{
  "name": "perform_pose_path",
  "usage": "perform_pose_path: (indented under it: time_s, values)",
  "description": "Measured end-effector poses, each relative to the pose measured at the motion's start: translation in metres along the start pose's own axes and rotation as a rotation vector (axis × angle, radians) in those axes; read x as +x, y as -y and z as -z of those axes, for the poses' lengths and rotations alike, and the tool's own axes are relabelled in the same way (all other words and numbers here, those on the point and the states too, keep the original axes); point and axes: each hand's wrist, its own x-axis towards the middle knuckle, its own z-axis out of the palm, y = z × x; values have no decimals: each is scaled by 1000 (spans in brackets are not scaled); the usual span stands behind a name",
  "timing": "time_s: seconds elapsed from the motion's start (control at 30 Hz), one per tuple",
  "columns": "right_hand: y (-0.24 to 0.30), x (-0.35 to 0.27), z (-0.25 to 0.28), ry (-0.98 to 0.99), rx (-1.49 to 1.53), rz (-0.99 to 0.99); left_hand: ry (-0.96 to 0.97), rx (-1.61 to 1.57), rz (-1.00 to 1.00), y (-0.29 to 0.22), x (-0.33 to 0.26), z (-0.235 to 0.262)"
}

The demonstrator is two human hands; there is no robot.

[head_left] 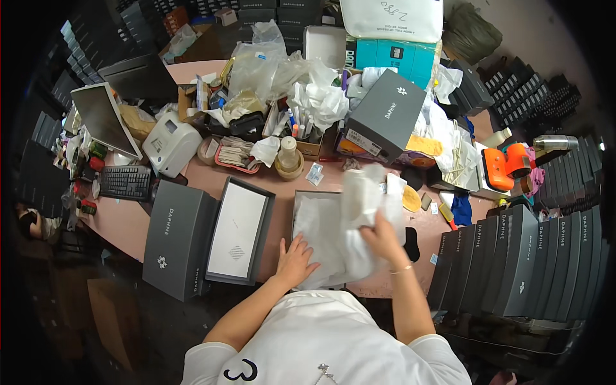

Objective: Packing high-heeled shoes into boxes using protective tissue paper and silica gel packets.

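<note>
In front of me a grey box (pixel 308 192) lies on the pink table, its inside covered with white tissue paper (pixel 317 231). My left hand (pixel 296 262) rests with fingers spread on the paper at the box's near left side. Over the box's right part, my right hand (pixel 380 240) is closed on a white paper-wrapped bundle (pixel 361 199), blurred at its upper end. The wrapping hides what is inside. To the left of the box lie an open grey box part (pixel 239 230) with a white lining and a closed dark grey shoebox (pixel 176 240).
A row of grey shoeboxes (pixel 513 263) stands at the right. Another shoebox (pixel 388 115) sits tilted on clutter at the back. An orange tape dispenser (pixel 497 168), a keyboard (pixel 125 183), a monitor (pixel 106 119) and a white printer (pixel 172 144) line the table's sides.
</note>
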Motion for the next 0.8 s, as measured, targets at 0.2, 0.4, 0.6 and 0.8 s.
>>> perform_pose_path:
  time_s: [0.2,0.4,0.6,0.8]
  values:
    - [-94,-13,40,-76,-449,-366,-22,-190,-193,-48,7,22]
    - [-63,-31,17,-399,-587,123,-322,-588,39,-8,0,9]
    - [33,-58,-28,886,62,58,-970,-1750,1067,3,-89,52]
    - [70,-16,-163,405,-42,585,-18,-1152,181,-10,-112,74]
